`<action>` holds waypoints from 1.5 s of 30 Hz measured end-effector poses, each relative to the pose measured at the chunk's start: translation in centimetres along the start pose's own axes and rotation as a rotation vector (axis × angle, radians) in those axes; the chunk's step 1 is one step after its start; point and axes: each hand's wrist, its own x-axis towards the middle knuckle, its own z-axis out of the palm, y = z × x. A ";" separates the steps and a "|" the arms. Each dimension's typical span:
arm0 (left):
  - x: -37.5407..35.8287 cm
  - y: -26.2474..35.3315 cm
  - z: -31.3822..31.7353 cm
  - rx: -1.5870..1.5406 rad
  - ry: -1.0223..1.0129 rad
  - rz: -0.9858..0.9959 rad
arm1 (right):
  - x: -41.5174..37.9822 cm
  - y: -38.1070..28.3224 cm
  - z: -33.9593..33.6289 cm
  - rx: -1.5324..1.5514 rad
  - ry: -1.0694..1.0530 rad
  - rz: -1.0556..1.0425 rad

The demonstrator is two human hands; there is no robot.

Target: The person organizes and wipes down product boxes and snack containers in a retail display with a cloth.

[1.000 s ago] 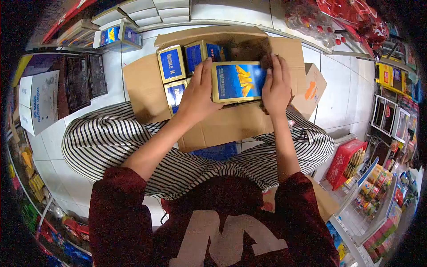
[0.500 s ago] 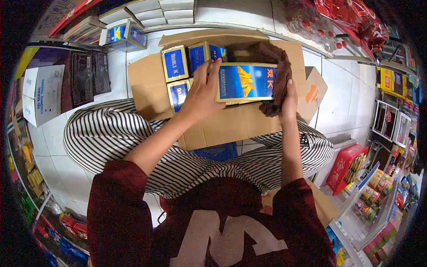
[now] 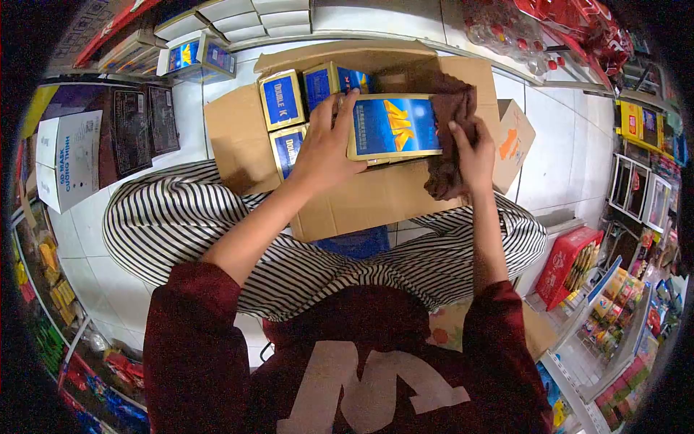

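Observation:
My left hand (image 3: 323,145) grips the left end of a blue and gold box (image 3: 396,126), its fingers over the top edge and the thumb below. Against the right end of that box lies a dark brown cloth (image 3: 452,137), which my right hand (image 3: 475,155) pinches between thumb and fingers. Both hands are above an open cardboard carton (image 3: 361,205). Inside the carton, to the left, stand several similar boxes, among them a "Double K" box (image 3: 282,100) and another below it (image 3: 289,148).
A mask box (image 3: 69,159) stands on the tiled floor at the left, near dark packages (image 3: 130,126). Another blue box (image 3: 196,58) is at the upper left. A red box (image 3: 567,267) and shelves of goods are at the right. Striped trouser legs flank the carton.
My right hand has shifted right and its fingers now pinch the cloth. The cloth covers more of the box's right end. The held box has moved slightly left.

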 end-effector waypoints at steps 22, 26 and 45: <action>0.4 0.2 -0.4 -0.043 -0.063 -0.012 | -2.2 0.5 0.1 0.440 0.069 0.379; 0.6 -0.1 -0.6 -0.023 -0.046 0.078 | -2.3 0.8 0.3 0.399 0.130 0.416; -1.6 3.0 -0.5 0.475 0.032 -0.043 | 5.1 -2.7 7.6 0.168 0.233 0.004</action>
